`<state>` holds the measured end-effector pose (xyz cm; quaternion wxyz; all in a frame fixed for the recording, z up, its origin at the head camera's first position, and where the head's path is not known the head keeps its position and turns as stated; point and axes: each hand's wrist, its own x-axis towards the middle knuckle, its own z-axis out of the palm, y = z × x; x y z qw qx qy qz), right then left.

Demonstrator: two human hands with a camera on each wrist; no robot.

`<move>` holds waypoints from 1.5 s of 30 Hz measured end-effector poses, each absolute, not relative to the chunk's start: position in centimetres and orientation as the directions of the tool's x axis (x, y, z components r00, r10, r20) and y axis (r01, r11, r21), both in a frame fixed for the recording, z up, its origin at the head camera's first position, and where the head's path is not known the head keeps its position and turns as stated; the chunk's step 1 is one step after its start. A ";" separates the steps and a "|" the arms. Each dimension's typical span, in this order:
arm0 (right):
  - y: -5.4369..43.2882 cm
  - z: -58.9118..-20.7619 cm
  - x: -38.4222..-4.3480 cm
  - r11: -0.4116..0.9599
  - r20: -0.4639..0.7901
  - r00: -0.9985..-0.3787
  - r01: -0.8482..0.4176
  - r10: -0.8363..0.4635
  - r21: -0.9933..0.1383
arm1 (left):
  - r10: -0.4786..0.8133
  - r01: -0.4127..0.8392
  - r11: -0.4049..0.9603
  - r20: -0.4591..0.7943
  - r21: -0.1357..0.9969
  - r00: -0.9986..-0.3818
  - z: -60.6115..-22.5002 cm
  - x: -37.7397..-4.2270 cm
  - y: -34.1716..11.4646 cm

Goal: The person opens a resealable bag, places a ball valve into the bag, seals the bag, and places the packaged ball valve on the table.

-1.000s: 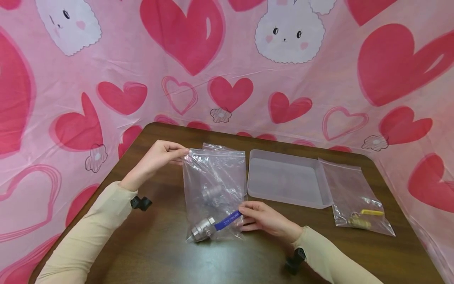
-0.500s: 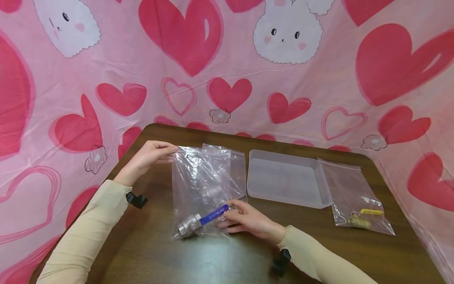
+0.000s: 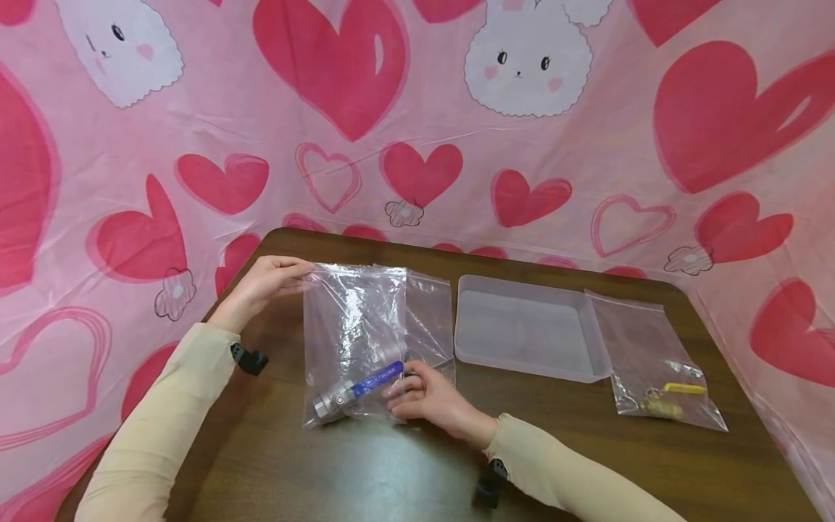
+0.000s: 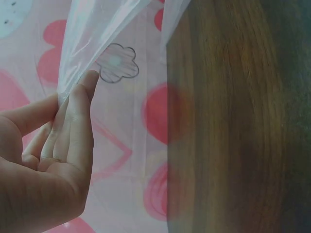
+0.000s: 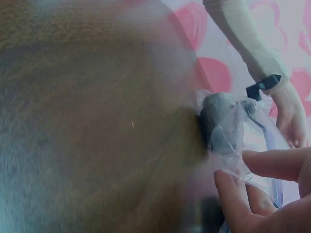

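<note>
A clear zip bag (image 3: 329, 312) holds a silver ball valve (image 3: 333, 401) with a blue lever (image 3: 378, 378), lying at its bottom. My left hand (image 3: 267, 285) pinches the bag's upper left corner; the left wrist view shows the plastic (image 4: 92, 39) between thumb and fingers. My right hand (image 3: 438, 402) pinches the plastic low on the right side, just past the lever's end. In the right wrist view, the valve body (image 5: 221, 124) shows through the film beside thumb and fingertips. A second clear bag (image 3: 430, 308) lies partly behind the first; its contents are mostly hidden.
A shallow translucent tray (image 3: 528, 326) stands on the brown table (image 3: 274, 449), right of the bags. Against its right side lies another clear bag (image 3: 633, 333) with a brass valve (image 3: 662, 407) that has a yellow lever. A pink heart-print cloth (image 3: 443, 72) hangs behind the table.
Both hands have moved left with the bag and its blue-levered valve, uncovering more of the second bag. The tray and the brass valve's bag stayed put.
</note>
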<state>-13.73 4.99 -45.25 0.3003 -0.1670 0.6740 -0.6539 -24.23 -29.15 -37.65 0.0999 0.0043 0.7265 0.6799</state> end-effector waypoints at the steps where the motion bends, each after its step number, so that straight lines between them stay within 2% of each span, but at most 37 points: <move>1: 4.8 -45.3 -13.7 0.096 -0.189 -0.765 0.165 -0.616 -0.982 | 0.142 -0.135 0.072 -0.144 0.988 -0.979 -37.7 -24.4 -29.3; 9: 3.6 -45.4 -13.4 0.155 -0.196 -0.755 0.126 -0.625 -0.980 | 0.147 -0.183 0.045 -0.188 0.982 -0.971 -38.2 -25.2 -30.4; 16: 2.6 -45.2 -13.1 0.124 -0.312 -0.725 0.302 -0.614 -0.945 | 0.149 -0.177 0.002 -0.175 0.984 -0.973 -38.7 -25.4 -31.4; 21: 1.9 -45.0 -13.1 0.096 -0.366 -0.724 0.386 -0.585 -0.917 | 0.155 -0.190 -0.024 -0.184 0.981 -0.971 -39.1 -25.9 -32.1; 25: 1.4 -45.0 -13.2 0.071 -0.407 -0.699 0.456 -0.588 -0.887 | 0.144 -0.207 -0.023 -0.202 0.978 -0.969 -39.4 -26.6 -32.7; 34: -0.3 -44.8 -13.3 -0.052 -0.434 -0.684 0.566 -0.586 -0.823 | 0.115 -0.267 0.049 -0.271 0.962 -0.956 -39.0 -28.4 -33.6; 45: -2.4 -45.0 -13.1 -0.178 -0.483 -0.715 0.634 -0.505 -0.753 | 0.078 -0.282 0.127 -0.293 0.951 -0.953 -39.3 -30.2 -33.8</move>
